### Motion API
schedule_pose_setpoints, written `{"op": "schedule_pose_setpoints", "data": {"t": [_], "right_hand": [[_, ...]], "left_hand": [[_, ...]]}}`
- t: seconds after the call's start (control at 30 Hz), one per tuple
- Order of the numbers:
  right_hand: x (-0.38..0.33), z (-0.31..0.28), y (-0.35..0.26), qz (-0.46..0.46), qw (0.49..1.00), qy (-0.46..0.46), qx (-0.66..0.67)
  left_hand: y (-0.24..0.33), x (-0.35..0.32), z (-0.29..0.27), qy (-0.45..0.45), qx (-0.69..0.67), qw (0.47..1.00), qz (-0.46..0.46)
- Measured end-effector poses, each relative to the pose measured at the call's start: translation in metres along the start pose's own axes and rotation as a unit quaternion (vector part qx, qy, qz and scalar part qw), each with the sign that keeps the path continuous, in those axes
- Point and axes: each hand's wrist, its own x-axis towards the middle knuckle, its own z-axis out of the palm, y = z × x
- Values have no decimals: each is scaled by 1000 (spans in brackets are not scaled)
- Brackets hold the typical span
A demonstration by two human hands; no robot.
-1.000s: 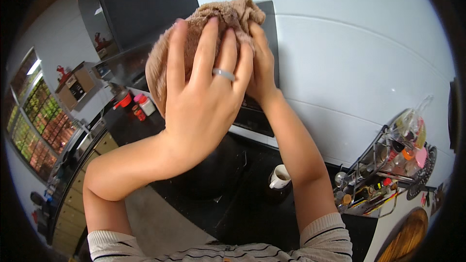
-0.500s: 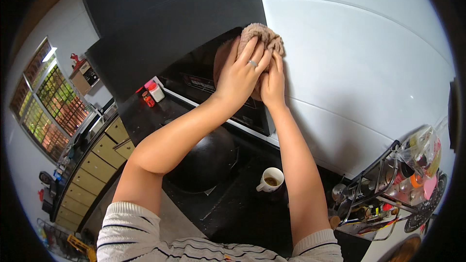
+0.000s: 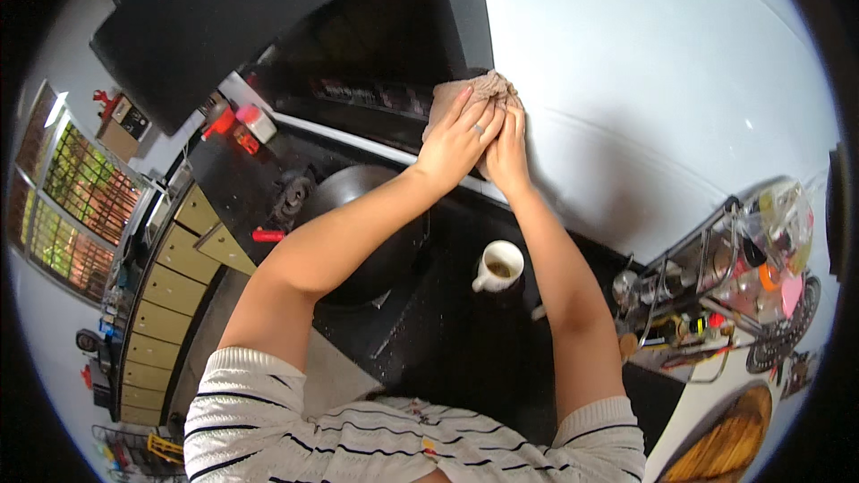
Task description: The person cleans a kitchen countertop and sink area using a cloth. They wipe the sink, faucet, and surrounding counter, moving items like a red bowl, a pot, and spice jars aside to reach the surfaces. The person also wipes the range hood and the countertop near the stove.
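A bunched brown cloth [image 3: 490,88] is pressed against the lower right edge of the black range hood [image 3: 376,31]. My left hand [image 3: 459,145] lies over it with fingers closed on the fabric, a ring on one finger. Close beside it, my right hand [image 3: 507,154] grips the cloth's right side, and the thumb side is partly hidden behind the left hand. Below my hands, a white mug [image 3: 498,266] with some dark liquid stands on the black stove top [image 3: 438,340]. Left of the mug sits a black wok [image 3: 358,192], partly covered by my left forearm.
Red-topped seasoning jars [image 3: 257,123] stand at the counter's back left. On the right, a wire rack [image 3: 680,286] holds bottles and bags beside the white wall [image 3: 626,63]. A wooden board [image 3: 725,434] is at the lower right. Beige cabinets [image 3: 165,331] line the far left.
Both hands have slid the cloth down along the hood's right edge. The view has shifted, so more of the stove, the wok and the hood's dark panel shows.
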Motion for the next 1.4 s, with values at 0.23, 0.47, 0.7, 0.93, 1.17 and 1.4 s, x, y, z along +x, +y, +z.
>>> {"op": "schedule_pose_setpoints", "data": {"t": [0.23,0.47,0.7,0.93,1.17,1.4], "right_hand": [[-30,-34,-16,88,964,-227,-103],[-82,-68,-139,64,934,-201,-289],[-285,-60,-232,192,856,-205,-433],[-441,-35,-167,434,764,-131,-459],[-411,56,-140,412,760,-83,-496],[-458,11,-171,317,787,-216,-484]], "left_hand": [[12,-26,10,-78,-61,987,124],[9,-75,-117,-275,-269,922,30],[129,-251,-115,-214,-488,843,70],[242,-316,-26,-157,-676,677,-245],[245,-268,28,-174,-746,533,-360],[252,-205,-10,-292,-835,177,-431]]}}
